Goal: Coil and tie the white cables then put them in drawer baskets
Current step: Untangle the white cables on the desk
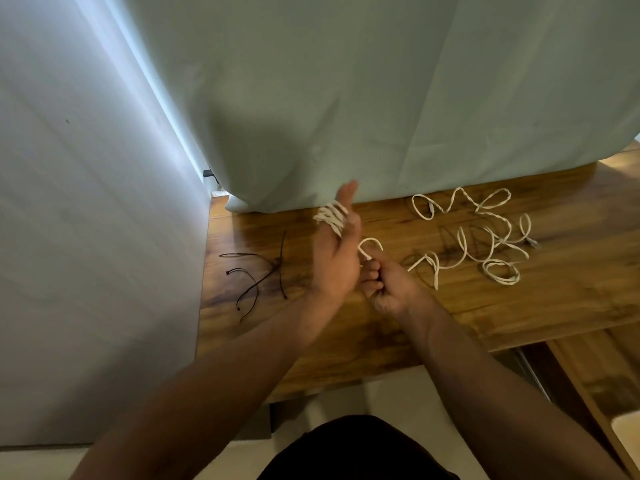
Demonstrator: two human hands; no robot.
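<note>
My left hand is raised upright over the wooden table, fingers straight, with a white cable coil wound several times round them. My right hand, just right of it, pinches the free end of that cable, which arcs up in a small loop. More loose white cables lie tangled on the table to the right.
Several black cable ties lie on the table's left part. A pale green curtain hangs over the table's far edge. A white wall stands at the left. A wooden drawer front shows at the lower right.
</note>
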